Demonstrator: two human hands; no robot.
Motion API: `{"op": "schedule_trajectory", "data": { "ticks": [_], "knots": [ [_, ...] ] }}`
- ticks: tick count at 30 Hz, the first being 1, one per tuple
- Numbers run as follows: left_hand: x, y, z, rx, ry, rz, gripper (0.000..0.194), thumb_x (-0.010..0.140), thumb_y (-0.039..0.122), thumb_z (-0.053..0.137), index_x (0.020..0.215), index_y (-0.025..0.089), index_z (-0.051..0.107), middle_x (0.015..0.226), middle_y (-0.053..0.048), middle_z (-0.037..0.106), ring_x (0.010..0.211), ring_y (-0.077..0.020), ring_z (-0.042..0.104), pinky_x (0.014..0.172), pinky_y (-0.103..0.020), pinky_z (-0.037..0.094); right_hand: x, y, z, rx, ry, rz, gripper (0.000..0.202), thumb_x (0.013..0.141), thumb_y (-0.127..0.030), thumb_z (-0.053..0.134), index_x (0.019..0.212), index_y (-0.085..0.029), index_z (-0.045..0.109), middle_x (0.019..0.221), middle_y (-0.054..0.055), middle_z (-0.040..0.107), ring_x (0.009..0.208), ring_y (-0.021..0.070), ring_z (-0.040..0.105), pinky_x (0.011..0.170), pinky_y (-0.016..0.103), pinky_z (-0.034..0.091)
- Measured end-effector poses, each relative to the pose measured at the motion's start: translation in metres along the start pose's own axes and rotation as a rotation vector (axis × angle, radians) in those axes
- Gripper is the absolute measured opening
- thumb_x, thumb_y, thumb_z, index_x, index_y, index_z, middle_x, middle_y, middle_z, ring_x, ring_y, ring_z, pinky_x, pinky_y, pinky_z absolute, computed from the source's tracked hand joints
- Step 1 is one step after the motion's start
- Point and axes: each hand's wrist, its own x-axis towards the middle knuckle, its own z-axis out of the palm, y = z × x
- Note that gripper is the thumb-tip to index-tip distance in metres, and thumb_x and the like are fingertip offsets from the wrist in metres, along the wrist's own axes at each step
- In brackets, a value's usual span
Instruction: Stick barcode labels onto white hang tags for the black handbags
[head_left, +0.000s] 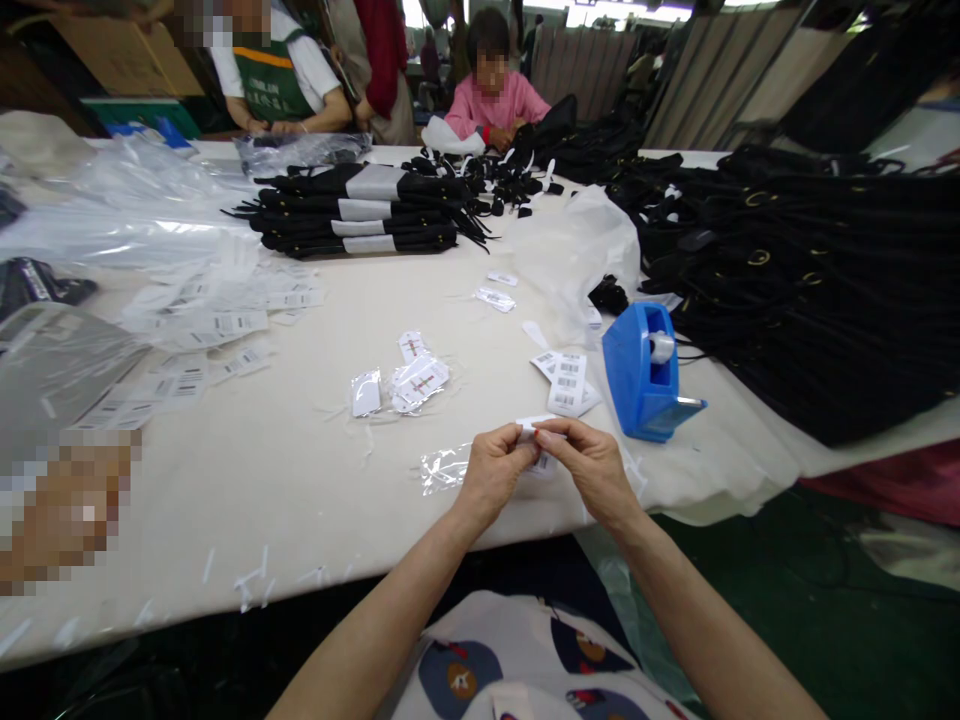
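Observation:
Close to the table's front edge, my left hand [491,468] and my right hand [596,462] meet, both closed. Their thumbs and fingertips pinch a small white label [528,428], partly covered by the fingers. Under the hands lies some barcode-printed paper, mostly hidden. Shiny clear plastic [444,470] rests on the table beside my left hand. Just beyond my right hand are barcode sticker sheets [568,384], with a blue tape dispenser [637,370] to their right. Farther left sit several hang tags in clear wrapping [420,384] and a small wrapped packet [367,393].
Stacked black bundles with grey bands [360,240] stand at the back. A large black pile [817,290] covers the table's right side. Clear bags [142,200] and barcode label strips [217,325] spread over the left. Across the table, a person in pink [495,100] handles black items.

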Motion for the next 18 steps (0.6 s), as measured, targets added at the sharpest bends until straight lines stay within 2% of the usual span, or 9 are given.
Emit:
{"op": "schedule_trajectory", "data": {
  "ticks": [6, 9, 12, 15, 18],
  "knots": [
    [0.001, -0.001, 0.001, -0.001, -0.022, -0.028, 0.014, 0.063, 0.024, 0.065, 0.070, 0.012, 0.066, 0.060, 0.001, 0.057, 0.058, -0.0095, 0.048, 0.057, -0.020, 0.037, 0.002, 0.002, 0.000, 0.032, 0.053, 0.051, 0.018, 0.071, -0.036, 0.064, 0.075, -0.020, 0.067, 0.074, 0.000, 0.065, 0.072, 0.0145, 0.057, 0.072, 0.027, 0.044],
    [0.002, -0.001, 0.001, -0.004, -0.015, -0.037, 0.014, 0.062, 0.022, 0.065, 0.072, 0.012, 0.067, 0.063, 0.001, 0.058, 0.059, -0.0097, 0.049, 0.058, -0.020, 0.038, 0.005, 0.004, 0.002, 0.147, 0.071, 0.123, 0.021, 0.068, -0.038, 0.067, 0.076, -0.019, 0.067, 0.073, 0.000, 0.065, 0.071, 0.0141, 0.056, 0.070, 0.027, 0.043],
    [0.004, -0.002, 0.003, -0.025, -0.028, -0.072, 0.017, 0.062, 0.021, 0.063, 0.076, 0.012, 0.068, 0.064, 0.001, 0.061, 0.059, -0.0102, 0.051, 0.058, -0.021, 0.039, 0.010, 0.008, 0.004, 0.242, 0.150, 0.183, 0.024, 0.065, -0.040, 0.068, 0.076, -0.019, 0.067, 0.071, -0.001, 0.063, 0.066, 0.0128, 0.054, 0.065, 0.026, 0.043],
    [0.005, -0.003, 0.005, -0.064, -0.009, -0.151, 0.016, 0.060, 0.021, 0.065, 0.073, 0.012, 0.067, 0.061, 0.000, 0.062, 0.054, -0.0096, 0.052, 0.055, -0.021, 0.039, 0.018, 0.011, 0.000, 0.181, 0.289, 0.117, 0.027, 0.066, -0.043, 0.068, 0.078, -0.019, 0.066, 0.074, -0.001, 0.062, 0.066, 0.0121, 0.052, 0.063, 0.025, 0.042],
    [0.009, -0.003, 0.007, -0.114, 0.034, -0.202, 0.016, 0.057, 0.021, 0.066, 0.070, 0.011, 0.066, 0.059, 0.000, 0.062, 0.051, -0.0096, 0.052, 0.053, -0.021, 0.039, 0.026, 0.011, -0.010, 0.049, 0.411, -0.057, 0.031, 0.074, -0.046, 0.059, 0.089, -0.020, 0.064, 0.079, 0.000, 0.061, 0.071, 0.0130, 0.053, 0.066, 0.026, 0.042]
  ]
}}
